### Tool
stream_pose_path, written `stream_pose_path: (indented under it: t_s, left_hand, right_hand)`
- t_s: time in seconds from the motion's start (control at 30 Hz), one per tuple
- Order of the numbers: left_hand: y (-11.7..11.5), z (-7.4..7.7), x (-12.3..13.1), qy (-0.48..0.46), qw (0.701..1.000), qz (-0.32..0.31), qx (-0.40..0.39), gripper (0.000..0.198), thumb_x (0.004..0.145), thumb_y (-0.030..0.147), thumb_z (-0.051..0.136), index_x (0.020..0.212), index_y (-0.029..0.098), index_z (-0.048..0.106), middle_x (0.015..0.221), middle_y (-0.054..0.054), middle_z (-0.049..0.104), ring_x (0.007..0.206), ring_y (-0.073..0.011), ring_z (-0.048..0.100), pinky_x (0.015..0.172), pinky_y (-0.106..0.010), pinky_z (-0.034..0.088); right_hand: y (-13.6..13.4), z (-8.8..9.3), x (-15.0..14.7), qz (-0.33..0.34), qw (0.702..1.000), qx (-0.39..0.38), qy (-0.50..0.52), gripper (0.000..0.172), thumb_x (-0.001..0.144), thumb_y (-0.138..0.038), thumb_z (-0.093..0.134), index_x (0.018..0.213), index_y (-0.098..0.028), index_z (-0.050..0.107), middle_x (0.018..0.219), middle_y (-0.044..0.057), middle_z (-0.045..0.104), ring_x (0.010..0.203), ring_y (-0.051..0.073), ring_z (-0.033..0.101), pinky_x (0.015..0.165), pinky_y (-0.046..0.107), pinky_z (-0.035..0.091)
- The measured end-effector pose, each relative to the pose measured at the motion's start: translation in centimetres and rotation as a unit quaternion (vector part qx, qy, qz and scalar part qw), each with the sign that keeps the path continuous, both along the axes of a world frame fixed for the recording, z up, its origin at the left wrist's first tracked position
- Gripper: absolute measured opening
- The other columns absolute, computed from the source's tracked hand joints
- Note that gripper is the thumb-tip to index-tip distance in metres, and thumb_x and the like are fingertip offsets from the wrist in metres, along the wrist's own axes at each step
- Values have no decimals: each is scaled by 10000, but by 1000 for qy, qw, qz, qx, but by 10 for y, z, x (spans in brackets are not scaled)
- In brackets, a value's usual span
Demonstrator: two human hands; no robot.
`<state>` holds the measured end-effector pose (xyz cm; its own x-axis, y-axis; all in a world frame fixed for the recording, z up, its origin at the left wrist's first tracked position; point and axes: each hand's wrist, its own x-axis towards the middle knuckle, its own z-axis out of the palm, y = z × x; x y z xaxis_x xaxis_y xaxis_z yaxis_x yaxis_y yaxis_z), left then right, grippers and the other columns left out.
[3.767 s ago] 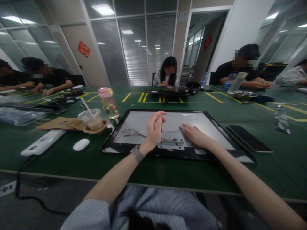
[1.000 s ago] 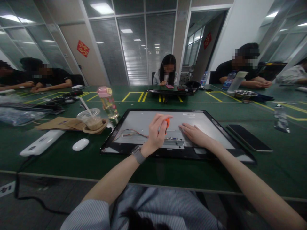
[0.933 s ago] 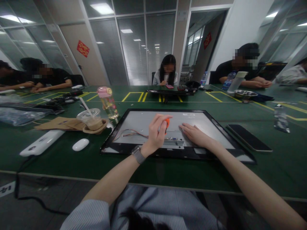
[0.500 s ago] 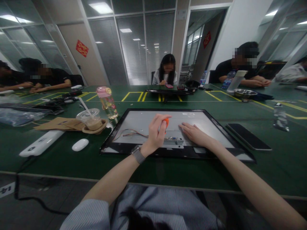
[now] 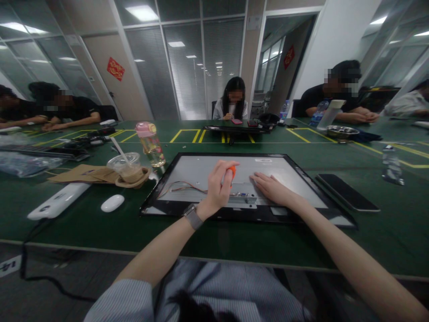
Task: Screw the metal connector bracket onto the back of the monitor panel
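Note:
In the head view a flat display panel (image 5: 187,166) lies face down on the green table, its grey metal back framed by a black bezel. My left hand (image 5: 219,183) is closed around the orange handle of a screwdriver (image 5: 232,171), above the panel's middle; fingers and palm hide its tip. Just right of that hand, a metal bracket with video ports (image 5: 246,198) sits on the panel back. Thin coloured wires (image 5: 182,184) run leftward from under the hand. My right hand (image 5: 270,185) rests flat on the metal back, fingers stretched out, holding nothing.
Left of the panel are a white mouse (image 5: 112,203), a white power strip (image 5: 60,201), an iced drink cup (image 5: 125,167) and a pink-lidded bottle (image 5: 150,145). A black phone (image 5: 346,192) lies on the right. Several people sit around the table.

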<state>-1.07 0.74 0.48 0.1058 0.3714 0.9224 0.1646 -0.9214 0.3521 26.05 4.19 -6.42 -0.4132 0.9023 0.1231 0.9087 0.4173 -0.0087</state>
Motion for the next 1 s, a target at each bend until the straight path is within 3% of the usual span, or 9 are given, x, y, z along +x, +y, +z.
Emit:
stream_pose_path:
  t_s: [0.37,1.0]
  left_hand:
    - [0,1,-1,3,1000,7,3,344,1140,331,374,1133,187,686,894,-48,669,787,-181,615,719,-315,505]
    - [0,1,-1,5,1000,9,0,333,1138,320,379,1119,183,682,906,-53,678,809,-179,629,741,-311,521]
  right_hand:
    - [0,0,0,0,1000,-1,3,548,1097,-289,275,1602,-225,479,1649,208,494,1473,344,540,1164,618,460]
    - [1,-1,1,6,1000,0,13,545,1099,-282,278,1591,-178,488,1636,227,501,1473,349,537,1165,608,461]
